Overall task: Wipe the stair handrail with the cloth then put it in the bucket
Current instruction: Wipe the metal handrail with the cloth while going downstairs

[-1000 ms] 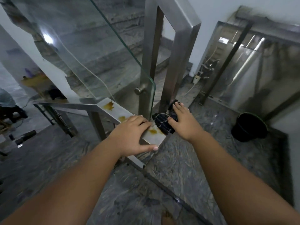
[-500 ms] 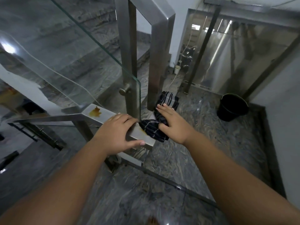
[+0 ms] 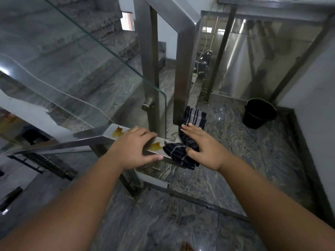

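With the left grip (image 3: pixel 136 147) clamped on the rail (image 3: pixel 87 140), the right grip (image 3: pixel 201 144), clasping the cloth (image 3: pixel 176 153), now brings it beside the stain (image 3: pixel 155 146): wiping can start.

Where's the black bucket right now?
In the head view the black bucket stands on the floor at the far right, in the corner by the white wall, well apart from the cloth the right hand holds on the handrail.
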